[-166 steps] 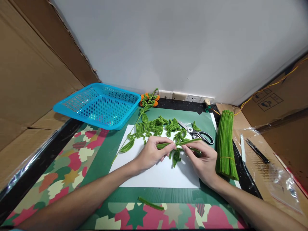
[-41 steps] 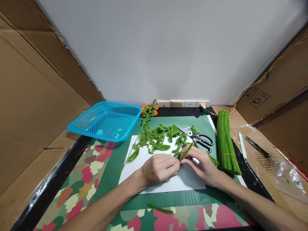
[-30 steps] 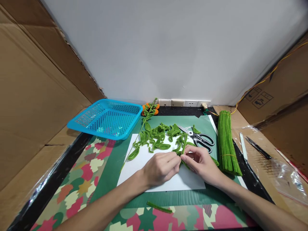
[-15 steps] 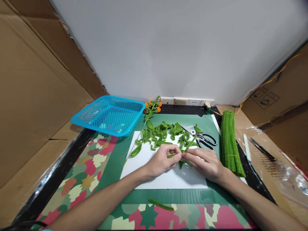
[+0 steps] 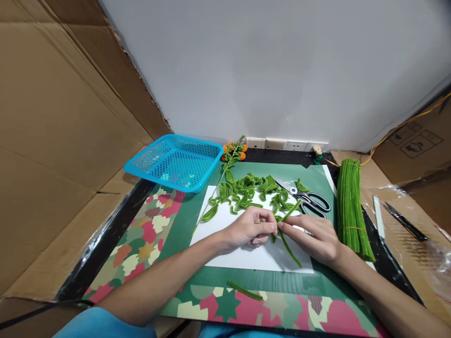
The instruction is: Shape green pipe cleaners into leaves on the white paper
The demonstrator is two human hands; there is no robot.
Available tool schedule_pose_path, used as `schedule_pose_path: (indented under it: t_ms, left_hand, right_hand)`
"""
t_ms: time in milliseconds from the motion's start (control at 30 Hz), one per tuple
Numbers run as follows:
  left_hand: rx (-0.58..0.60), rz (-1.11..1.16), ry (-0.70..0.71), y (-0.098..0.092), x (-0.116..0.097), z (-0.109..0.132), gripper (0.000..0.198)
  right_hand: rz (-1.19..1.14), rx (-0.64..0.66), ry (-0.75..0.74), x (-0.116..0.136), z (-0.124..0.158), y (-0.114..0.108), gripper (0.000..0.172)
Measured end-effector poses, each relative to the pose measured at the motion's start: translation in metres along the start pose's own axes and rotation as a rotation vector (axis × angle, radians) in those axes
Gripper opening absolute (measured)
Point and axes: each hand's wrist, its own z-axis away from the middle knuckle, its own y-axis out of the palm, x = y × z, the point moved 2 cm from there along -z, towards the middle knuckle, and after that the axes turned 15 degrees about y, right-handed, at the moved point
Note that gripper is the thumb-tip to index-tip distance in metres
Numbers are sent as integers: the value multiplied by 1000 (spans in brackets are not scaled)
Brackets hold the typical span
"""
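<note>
Over the white paper (image 5: 225, 253), my left hand (image 5: 252, 227) and my right hand (image 5: 312, 235) meet, fingertips pinched around a green pipe cleaner (image 5: 291, 251). One length of it sticks up to the right and another hangs toward the lower right. A small white item shows beside my right fingers; its kind I cannot make out. Just behind the hands lie several bent green pipe-cleaner leaves (image 5: 246, 185). Scissors with black-and-grey handles (image 5: 313, 202) rest beyond my right hand. A short green pipe-cleaner piece (image 5: 244, 290) lies on the mat in front.
A blue perforated basket (image 5: 207, 180) stands back left, beside a pipe-cleaner stem with orange flowers (image 5: 243, 152). On the right are a tied bundle of green pipe cleaners (image 5: 352, 211), a white-handled tool (image 5: 378, 218) and a black cutter (image 5: 405, 221). Cardboard walls (image 5: 70, 117) flank the table.
The camera view has turned slightly left, so everything appears farther right. The pipe cleaner's lower length now hangs visibly below the fingers. Both hands keep their pinch.
</note>
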Motion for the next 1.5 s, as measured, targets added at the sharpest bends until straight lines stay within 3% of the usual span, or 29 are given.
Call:
schedule_pose_path:
  t_ms: [267,400,533,633,800,967,1067,1167,1333,1400,1500]
  left_hand:
    - [-49,-176,67,4,-4,4,36]
    - [-26,-583,294,10,-14,4,18]
    - [41,-895,501,16,-19,8,17]
    - [146,-1119,715,15,-19,12,21]
    - [342,-1481,1056,10,-20,15,22]
    - [401,-1586,1044,9,-25,11,23]
    - [413,-1696,1157,12,-28,13,23]
    - [429,-1777,1207,15,-28,14,25]
    - [359,-1756,1090,13,-21,10,23]
    - [301,-1643,1029,11,-17,8,21]
    - [154,-1394,812,7,-13,6,19]
  right_hand:
    - [2,30,24,-2,6,4,30]
    - [-17,45,67,1,5,5,27]
    - [-102,49,138,5,3,7,27]
    - [-184,4,241,11,1,10,26]
    - [-381,75,464,23,-8,13,22]
    - [-385,115,549,26,-13,10,15]
    - [-379,110,534,27,-14,9,14]
    - [-404,114,619,28,-17,7,13]
    - [-558,202,956,24,-20,9,24]
    - [-609,226,1011,20,-18,12,24]
    - [-712,255,1060,14,-15,17,25]
